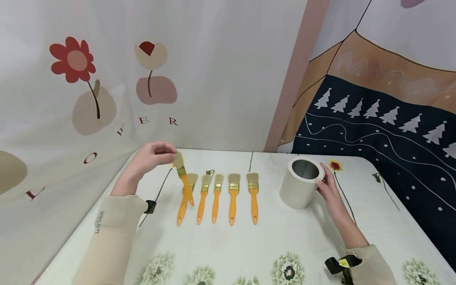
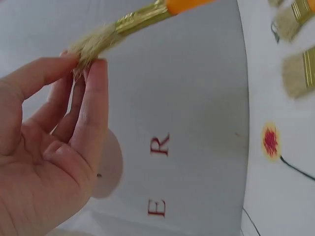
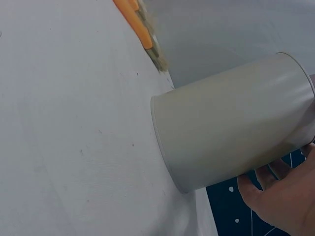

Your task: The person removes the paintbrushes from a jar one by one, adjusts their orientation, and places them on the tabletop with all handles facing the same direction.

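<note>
My left hand (image 1: 154, 155) holds a paintbrush (image 1: 184, 179) up by its bristle tips, the orange handle hanging down. In the left wrist view the thumb and fingers (image 2: 93, 98) pinch the pale bristles (image 2: 96, 44). That brush hangs in front of the leftmost brush (image 1: 181, 209) of a row lying on the table. At the right stands an off-white cylindrical can (image 1: 296, 190) with an open top and a grey inside. My right hand (image 1: 328, 192) grips its right side near the rim, thumb at the front. Most of those fingers are hidden behind the can.
The row goes on with several flat brushes, among them a middle one (image 1: 217, 198) and the rightmost one (image 1: 253, 198), bristles pointing away from me. A flower-printed cloth (image 1: 221, 247) covers the table. Behind hangs a pale printed curtain (image 1: 221, 79); a dark patterned cloth (image 1: 374, 130) hangs at the right.
</note>
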`<state>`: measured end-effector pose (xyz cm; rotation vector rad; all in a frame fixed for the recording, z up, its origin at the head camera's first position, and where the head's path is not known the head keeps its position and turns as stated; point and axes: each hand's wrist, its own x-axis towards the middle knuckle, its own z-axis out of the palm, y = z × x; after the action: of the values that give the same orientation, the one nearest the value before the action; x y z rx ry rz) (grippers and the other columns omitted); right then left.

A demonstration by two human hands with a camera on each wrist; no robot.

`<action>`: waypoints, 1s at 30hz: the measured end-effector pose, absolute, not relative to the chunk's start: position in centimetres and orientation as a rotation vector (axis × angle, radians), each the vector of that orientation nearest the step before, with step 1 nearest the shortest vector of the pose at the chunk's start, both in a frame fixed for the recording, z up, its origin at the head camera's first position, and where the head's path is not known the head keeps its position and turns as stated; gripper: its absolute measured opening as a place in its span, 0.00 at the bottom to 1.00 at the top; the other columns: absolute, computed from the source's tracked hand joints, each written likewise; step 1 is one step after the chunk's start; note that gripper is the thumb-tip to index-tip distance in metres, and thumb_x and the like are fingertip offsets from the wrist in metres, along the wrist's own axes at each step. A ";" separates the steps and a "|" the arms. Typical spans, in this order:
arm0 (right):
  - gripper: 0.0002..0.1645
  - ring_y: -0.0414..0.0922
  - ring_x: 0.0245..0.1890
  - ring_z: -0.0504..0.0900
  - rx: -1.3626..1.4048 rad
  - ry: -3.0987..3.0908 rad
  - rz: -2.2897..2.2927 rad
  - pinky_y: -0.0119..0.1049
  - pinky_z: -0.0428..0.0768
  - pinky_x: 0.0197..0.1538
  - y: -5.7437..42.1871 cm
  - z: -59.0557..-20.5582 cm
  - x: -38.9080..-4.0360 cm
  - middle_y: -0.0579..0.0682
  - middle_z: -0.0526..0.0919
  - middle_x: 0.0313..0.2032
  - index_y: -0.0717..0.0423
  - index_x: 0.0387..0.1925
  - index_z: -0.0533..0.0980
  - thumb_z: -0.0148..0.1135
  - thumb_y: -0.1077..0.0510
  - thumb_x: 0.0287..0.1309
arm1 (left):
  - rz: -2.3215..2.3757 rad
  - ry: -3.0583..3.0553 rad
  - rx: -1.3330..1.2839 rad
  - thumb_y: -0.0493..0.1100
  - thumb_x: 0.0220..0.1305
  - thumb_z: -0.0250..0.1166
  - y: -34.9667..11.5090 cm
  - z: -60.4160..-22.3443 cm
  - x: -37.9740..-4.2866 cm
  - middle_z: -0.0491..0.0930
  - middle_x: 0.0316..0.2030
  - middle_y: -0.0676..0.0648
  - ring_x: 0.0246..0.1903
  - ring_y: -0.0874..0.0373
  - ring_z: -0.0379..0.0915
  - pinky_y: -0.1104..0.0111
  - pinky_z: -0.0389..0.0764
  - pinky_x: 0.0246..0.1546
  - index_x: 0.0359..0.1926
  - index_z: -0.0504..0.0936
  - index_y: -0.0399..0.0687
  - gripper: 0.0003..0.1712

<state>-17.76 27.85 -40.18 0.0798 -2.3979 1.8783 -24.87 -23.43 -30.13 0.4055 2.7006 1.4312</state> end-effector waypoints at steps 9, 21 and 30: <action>0.37 0.29 0.66 0.57 0.080 -2.405 1.861 0.10 0.65 0.53 27.7 -40.3 -17.9 0.62 0.44 0.78 0.43 0.80 0.38 0.38 0.47 0.78 | 1.426 2.445 0.286 0.35 0.68 0.63 -27.1 -31.6 -27.0 0.83 0.39 0.55 0.38 0.67 0.82 0.71 0.86 0.47 0.54 0.75 0.25 0.18; 0.37 0.30 0.62 0.60 0.094 -2.377 1.877 0.10 0.65 0.53 27.5 -40.4 -18.1 0.62 0.45 0.78 0.45 0.80 0.39 0.38 0.49 0.78 | 1.464 2.256 0.179 0.36 0.68 0.63 -30.7 -32.2 -28.8 0.83 0.39 0.59 0.41 0.67 0.83 0.72 0.85 0.49 0.49 0.83 0.44 0.10; 0.37 0.42 0.74 0.53 0.055 -2.391 1.887 0.10 0.65 0.54 27.8 -40.2 -18.1 0.60 0.42 0.79 0.42 0.80 0.38 0.39 0.48 0.78 | 1.363 2.389 0.079 0.37 0.70 0.61 -29.2 -35.7 -30.3 0.85 0.43 0.54 0.39 0.68 0.83 0.65 0.85 0.52 0.58 0.79 0.33 0.19</action>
<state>-18.05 27.79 -40.20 0.0554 -2.3913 1.8873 -30.30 -29.24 -35.69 0.0789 2.3892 1.3632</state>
